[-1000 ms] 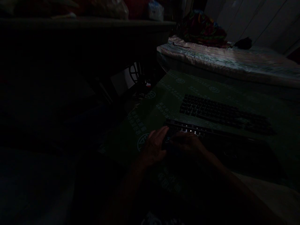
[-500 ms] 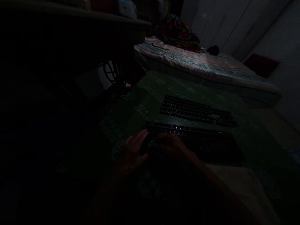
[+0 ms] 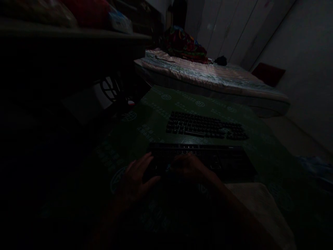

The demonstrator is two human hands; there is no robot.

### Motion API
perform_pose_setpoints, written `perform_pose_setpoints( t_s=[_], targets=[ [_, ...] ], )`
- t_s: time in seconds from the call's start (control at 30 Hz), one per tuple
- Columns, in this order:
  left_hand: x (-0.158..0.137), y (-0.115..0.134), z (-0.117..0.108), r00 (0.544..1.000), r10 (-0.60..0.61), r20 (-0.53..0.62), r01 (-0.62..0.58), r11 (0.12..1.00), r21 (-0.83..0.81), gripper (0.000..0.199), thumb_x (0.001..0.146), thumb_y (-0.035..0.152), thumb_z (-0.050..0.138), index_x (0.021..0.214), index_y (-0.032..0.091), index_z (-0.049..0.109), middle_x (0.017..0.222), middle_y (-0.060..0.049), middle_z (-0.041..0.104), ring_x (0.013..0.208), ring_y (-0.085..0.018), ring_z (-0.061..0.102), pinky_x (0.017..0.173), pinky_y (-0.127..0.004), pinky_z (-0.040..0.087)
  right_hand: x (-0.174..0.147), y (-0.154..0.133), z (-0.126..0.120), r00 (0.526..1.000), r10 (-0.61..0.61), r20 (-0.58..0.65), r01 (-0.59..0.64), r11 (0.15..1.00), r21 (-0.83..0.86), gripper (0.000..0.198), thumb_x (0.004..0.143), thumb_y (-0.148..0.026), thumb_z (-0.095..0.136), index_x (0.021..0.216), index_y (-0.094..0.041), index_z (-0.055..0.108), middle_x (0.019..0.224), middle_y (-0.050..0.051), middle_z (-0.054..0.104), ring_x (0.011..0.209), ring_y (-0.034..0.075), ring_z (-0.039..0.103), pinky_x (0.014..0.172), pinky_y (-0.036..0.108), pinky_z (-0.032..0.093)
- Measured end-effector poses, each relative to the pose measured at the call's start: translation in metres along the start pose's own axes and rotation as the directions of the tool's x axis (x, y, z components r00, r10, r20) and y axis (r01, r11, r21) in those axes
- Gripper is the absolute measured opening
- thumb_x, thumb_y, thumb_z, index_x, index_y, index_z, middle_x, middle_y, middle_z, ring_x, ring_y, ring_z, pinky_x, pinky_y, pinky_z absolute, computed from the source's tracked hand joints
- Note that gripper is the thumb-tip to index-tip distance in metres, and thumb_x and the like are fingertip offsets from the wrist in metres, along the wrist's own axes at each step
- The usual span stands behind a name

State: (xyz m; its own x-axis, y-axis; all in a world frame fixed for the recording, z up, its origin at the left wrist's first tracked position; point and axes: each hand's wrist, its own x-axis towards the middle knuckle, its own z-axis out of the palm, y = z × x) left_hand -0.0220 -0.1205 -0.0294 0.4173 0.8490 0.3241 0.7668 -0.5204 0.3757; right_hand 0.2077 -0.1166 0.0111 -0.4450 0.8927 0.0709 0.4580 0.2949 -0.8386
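The left hand [image 3: 136, 177] is spread, thumb apart from the fingers, at the left end of a dark keyboard [image 3: 215, 161]. The right hand [image 3: 188, 166] curls over the keyboard's left half, its fingers bent; it is too dark to tell whether they pinch anything, and a faint bluish patch by the fingertips can't be named. The keyboard lies on a green printed cover [image 3: 153, 118]; if the left hand's steadying slackens, a sideways push from the right could make it slide. Just beyond it lie rows of what look like loose keycaps [image 3: 205, 125], which a sliding keyboard could scatter. The poor light invites misplaced fingers. A pale cloth [image 3: 260, 205] lies nearer the person, under the right forearm's side.
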Motion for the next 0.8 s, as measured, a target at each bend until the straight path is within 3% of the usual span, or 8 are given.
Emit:
perform_pose_setpoints(
  t_s=[0.23, 0.5, 0.67, 0.8],
  targets=[
    [-0.001, -0.007, 0.006, 0.999, 0.004, -0.034, -0.004, 1.0, -0.007, 0.059, 0.08, 0.058, 0.046, 0.126, 0.02, 0.047, 0.132, -0.013, 0.052, 0.12, -0.027, 0.049, 0.101, -0.046, 0.038, -0.017, 0.005, -0.013, 0.997, 0.055, -0.046, -0.054, 0.998, 0.03, 0.011, 0.075, -0.017, 0.057, 0.073, -0.013, 0.068, 0.067, 0.001, 0.064, 0.059, 0.01, 0.055, 0.054, 0.019, 0.041],
    [0.001, -0.007, 0.006, 0.997, 0.033, -0.064, -0.032, 0.999, 0.014, 0.057, 0.081, 0.057, 0.045, 0.125, 0.02, 0.048, 0.131, -0.012, 0.053, 0.118, -0.027, 0.051, 0.099, -0.046, 0.04, -0.044, 0.011, -0.032, 0.965, 0.209, -0.161, -0.189, 0.973, 0.129, 0.011, 0.071, -0.02, 0.058, 0.065, -0.014, 0.065, 0.06, 0.0, 0.059, 0.054, 0.01, 0.051, 0.05, 0.02, 0.039],
    [0.001, -0.005, 0.004, 0.999, 0.032, -0.041, -0.031, 0.999, 0.02, 0.057, 0.081, 0.057, 0.046, 0.123, 0.019, 0.048, 0.131, -0.013, 0.053, 0.118, -0.026, 0.051, 0.099, -0.046, 0.04, -0.062, 0.016, -0.044, 0.904, 0.364, -0.225, -0.325, 0.926, 0.194, 0.014, 0.068, -0.026, 0.063, 0.068, -0.013, 0.068, 0.063, 0.002, 0.063, 0.055, 0.012, 0.055, 0.051, 0.023, 0.042],
    [0.002, -0.005, 0.004, 0.999, 0.017, -0.028, -0.017, 1.0, 0.008, 0.055, 0.08, 0.054, 0.049, 0.123, 0.02, 0.048, 0.131, -0.012, 0.053, 0.119, -0.027, 0.05, 0.101, -0.046, 0.039, -0.08, 0.02, -0.06, 0.85, 0.41, -0.331, -0.357, 0.91, 0.209, 0.018, 0.065, -0.032, 0.066, 0.067, -0.014, 0.069, 0.065, 0.004, 0.067, 0.058, 0.015, 0.058, 0.054, 0.026, 0.046]
  ],
)
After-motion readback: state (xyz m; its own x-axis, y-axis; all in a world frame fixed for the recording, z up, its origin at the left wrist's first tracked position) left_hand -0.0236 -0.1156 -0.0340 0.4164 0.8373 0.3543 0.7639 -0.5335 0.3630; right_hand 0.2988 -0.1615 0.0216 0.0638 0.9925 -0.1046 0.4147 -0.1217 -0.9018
